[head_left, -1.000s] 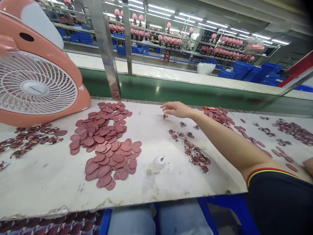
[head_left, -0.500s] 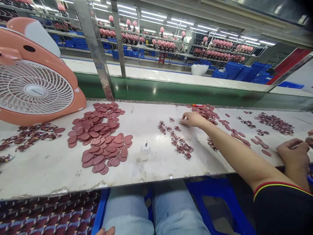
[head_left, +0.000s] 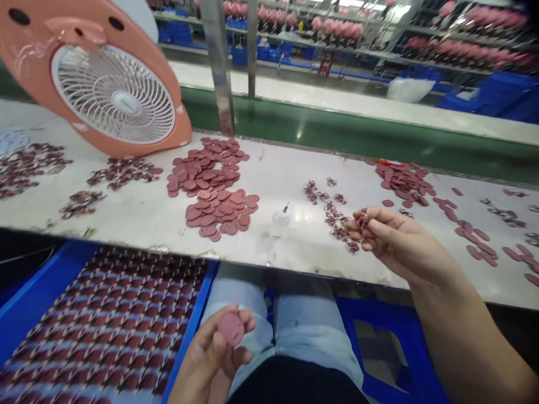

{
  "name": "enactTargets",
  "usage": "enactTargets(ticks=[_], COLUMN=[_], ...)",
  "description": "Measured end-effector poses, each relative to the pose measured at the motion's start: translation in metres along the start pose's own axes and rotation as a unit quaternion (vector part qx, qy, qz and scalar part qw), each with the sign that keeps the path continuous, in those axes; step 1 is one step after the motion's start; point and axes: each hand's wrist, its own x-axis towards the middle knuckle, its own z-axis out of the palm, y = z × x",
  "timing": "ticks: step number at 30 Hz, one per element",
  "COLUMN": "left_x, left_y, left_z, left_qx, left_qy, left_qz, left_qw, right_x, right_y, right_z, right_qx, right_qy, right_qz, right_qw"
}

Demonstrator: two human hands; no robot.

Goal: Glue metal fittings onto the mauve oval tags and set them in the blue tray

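My left hand (head_left: 210,359), low over my lap, pinches a flat reddish disc (head_left: 231,329) with small holes. Fingers of my right hand (head_left: 391,235) are closed on a small dark-red and metallic piece (head_left: 361,221), above the right end of a loose cluster of similar pieces (head_left: 332,216). Left of that cluster a small clear bottle (head_left: 280,223) with a dark needle tip stands on the white table (head_left: 295,252). A large pile of reddish discs (head_left: 221,210) lies farther left.
An orange fan (head_left: 183,126) stands at the back left. Beside my legs, a blue tray (head_left: 204,297) holds rows of dark-red pieces. Another disc pile (head_left: 404,182) lies at the right, and a metal post (head_left: 219,73) rises behind the table.
The view has turned left and down. My right hand has come nearer and now holds a small piece. My left hand has risen into view, showing a disc. The other person's hands are out of view.
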Motion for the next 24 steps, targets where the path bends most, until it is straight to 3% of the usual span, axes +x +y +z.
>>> enactTargets(ticks=[5, 9, 12, 19, 24], left_x=[-0.007, -0.013, -0.017, -0.018, -0.018], left_y=[-0.001, -0.002, -0.004, -0.003, -0.003], left_z=[-0.001, -0.006, -0.008, -0.012, -0.013], left_qx=[-0.027, -0.038, -0.033, -0.011, -0.004], left_qy=[-0.082, -0.121, -0.14, -0.16, -0.16], left_qz=[-0.078, -0.096, -0.089, -0.077, -0.085], left_qw=[0.993, 0.987, 0.986, 0.984, 0.983], right_x=[-0.039, -0.053, -0.058, -0.057, -0.058], right_y=[-0.001, -0.005, -0.014, -0.027, -0.026], right_z=[0.078, 0.111, 0.119, 0.122, 0.122], right_qx=[0.154, 0.157, 0.097, -0.07, -0.09], right_qy=[-0.143, -0.233, -0.253, -0.278, -0.299], right_qz=[0.012, 0.029, 0.012, -0.137, -0.146], right_qw=[0.978, 0.959, 0.962, 0.948, 0.939])
